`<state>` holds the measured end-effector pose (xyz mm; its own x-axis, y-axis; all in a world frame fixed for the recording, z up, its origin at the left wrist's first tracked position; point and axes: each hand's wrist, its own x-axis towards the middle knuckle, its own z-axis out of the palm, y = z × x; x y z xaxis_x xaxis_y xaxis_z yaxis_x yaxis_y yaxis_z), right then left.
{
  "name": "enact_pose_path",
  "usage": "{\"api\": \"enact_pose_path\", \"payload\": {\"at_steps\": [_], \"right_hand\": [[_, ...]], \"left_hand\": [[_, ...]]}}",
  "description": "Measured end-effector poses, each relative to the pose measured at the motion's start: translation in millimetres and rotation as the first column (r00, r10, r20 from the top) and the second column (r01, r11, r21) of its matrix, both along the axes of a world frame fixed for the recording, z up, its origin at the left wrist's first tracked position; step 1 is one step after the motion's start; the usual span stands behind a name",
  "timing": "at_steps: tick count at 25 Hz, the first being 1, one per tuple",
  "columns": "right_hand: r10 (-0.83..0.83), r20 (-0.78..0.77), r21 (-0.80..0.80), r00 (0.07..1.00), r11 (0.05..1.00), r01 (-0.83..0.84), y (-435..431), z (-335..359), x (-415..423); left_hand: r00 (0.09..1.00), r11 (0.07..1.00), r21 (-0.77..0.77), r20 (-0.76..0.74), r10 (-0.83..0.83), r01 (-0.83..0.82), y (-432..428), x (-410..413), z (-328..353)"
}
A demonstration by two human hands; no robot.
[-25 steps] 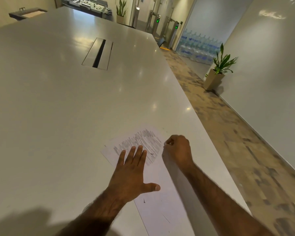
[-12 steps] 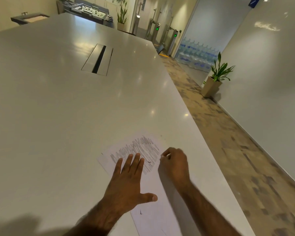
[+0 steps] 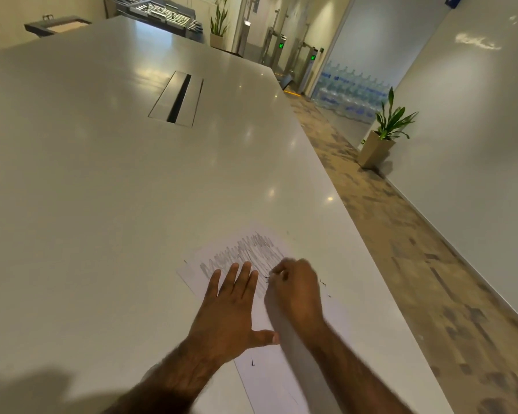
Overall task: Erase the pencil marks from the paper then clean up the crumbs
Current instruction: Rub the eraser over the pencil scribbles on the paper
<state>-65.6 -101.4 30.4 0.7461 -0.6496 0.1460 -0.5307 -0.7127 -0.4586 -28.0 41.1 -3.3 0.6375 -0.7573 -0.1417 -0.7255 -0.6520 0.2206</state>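
I see all this through a single wide-angle camera on my head, tipped forward and down along the long white table point(image 3: 102, 189), whose top runs away from me towards the far end of the room. It sits close over my work: my left hand point(image 3: 228, 309) and right hand point(image 3: 296, 291) on the paper point(image 3: 269, 383) take the lower middle, forearms coming in from the bottom edge. The frame is tilted, so the table's right edge slants and the floor point(image 3: 416, 264) shows beyond it.
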Motion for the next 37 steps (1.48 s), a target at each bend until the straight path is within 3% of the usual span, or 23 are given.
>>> {"api": "enact_pose_path", "payload": {"at_steps": [3, 9, 14, 19, 24, 29, 34, 37], "right_hand": [[0.194, -0.066, -0.003, 0.979, 0.981, -0.195, 28, -5, -42], [-0.007, -0.014, -0.026, 1.0, 1.0, 0.006, -23, 7, 10], [0.256, -0.078, -0.035, 0.963, 0.965, -0.259, 27, -5, -41], [0.067, -0.019, -0.052, 0.998, 0.996, -0.068, -34, 5, 13], [0.313, -0.083, -0.056, 0.946, 0.946, -0.318, 25, -5, -45], [0.053, 0.001, -0.071, 0.999, 0.996, -0.053, -25, 8, 15], [0.344, -0.114, -0.07, 0.932, 0.933, -0.352, 22, -3, -36], [0.126, -0.046, -0.089, 0.991, 0.988, -0.129, -19, 5, 0]], "left_hand": [[1.0, 1.0, 0.004, 0.013, -0.013, 0.013, 0, 0, 0], [1.0, 1.0, -0.005, -0.013, 0.001, -0.001, 0, 0, -3], [0.999, 1.0, -0.003, 0.029, -0.015, 0.015, -1, 0, -4], [1.0, 1.0, 0.008, -0.025, -0.007, 0.007, -1, 1, -3], [1.0, 1.0, 0.014, 0.016, -0.014, 0.014, -2, 2, -6], [1.0, 1.0, -0.006, -0.021, -0.007, 0.007, -1, 2, -4], [1.0, 1.0, -0.002, 0.026, -0.018, 0.018, 0, 2, -3], [1.0, 1.0, 0.002, -0.009, -0.019, 0.019, -1, 3, -5]]}}
